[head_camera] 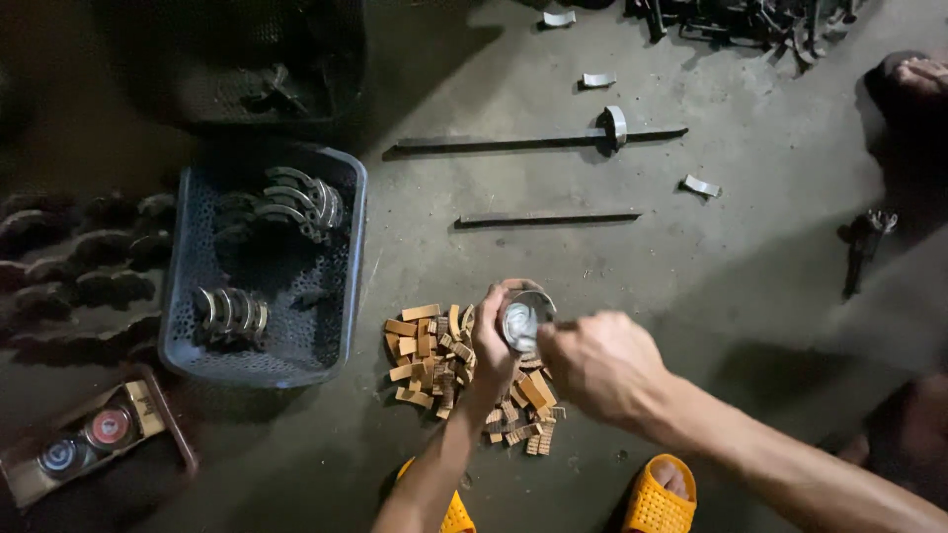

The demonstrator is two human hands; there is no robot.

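Left hand (491, 345) wraps curved metal shoe (523, 318), fingers closed round its edge, held above pile of tan lining pieces (434, 365) on concrete floor (691, 296). Right hand (600, 365) fisted just beside shoe; whether it grips anything, cannot tell. Blue perforated basket (351, 257) with more metal shoes at left. Two dark flat bars (513, 144) lie beyond. Yellow sandals (657, 508) below.

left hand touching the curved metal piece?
Touching. The head view shows the left hand with its fingers wrapped around the curved metal piece, no gap; the right hand is close beside it.
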